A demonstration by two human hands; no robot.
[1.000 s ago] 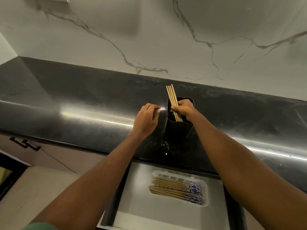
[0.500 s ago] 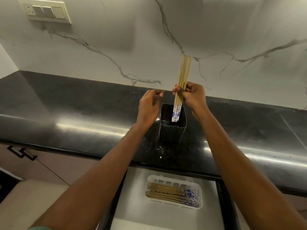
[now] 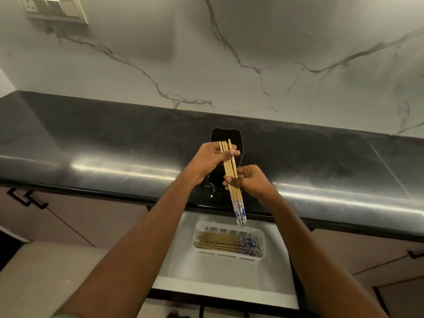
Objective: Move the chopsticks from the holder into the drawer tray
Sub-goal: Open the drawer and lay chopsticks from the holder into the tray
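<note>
step: carry phase. A bundle of chopsticks (image 3: pixel 231 173) is out of the black holder (image 3: pixel 226 136) and held in the air over the counter edge, not yet in the drawer tray (image 3: pixel 263 245).
left hand (image 3: pixel 212 160): fingers curled round the upper, plain-wood ends of the bundle, thumb (image 3: pixel 232 153) pressed across the sticks.
right hand (image 3: pixel 251 183): closed on the bundle lower down, about mid-length; fingertips (image 3: pixel 227 180) wrap in from the right.
bundle location: in front of the holder, above the black countertop (image 3: pixel 114 143), patterned tips hanging just past the counter edge towards the open drawer (image 3: pixel 179 267).
long axis: near vertical in the view, leaning slightly; top end up-left, bottom end down-right.
pointing: blue-and-white patterned ends down, towards the tray; bare wood ends up.
tray contents: chopsticks already laid (image 3: pixel 227 243) there lie horizontally, patterned ends to the right.
holder: looks empty from here, but the hands cover its lower part, so can't confirm.
next move (judgement): lower the bundle and rotate it roughly a quarter turn so the axis matches the laid row, patterned ends to the right.
risk (judgement): sticks fanning or slipping when one hand lets go; keep them squared up before release.
</note>
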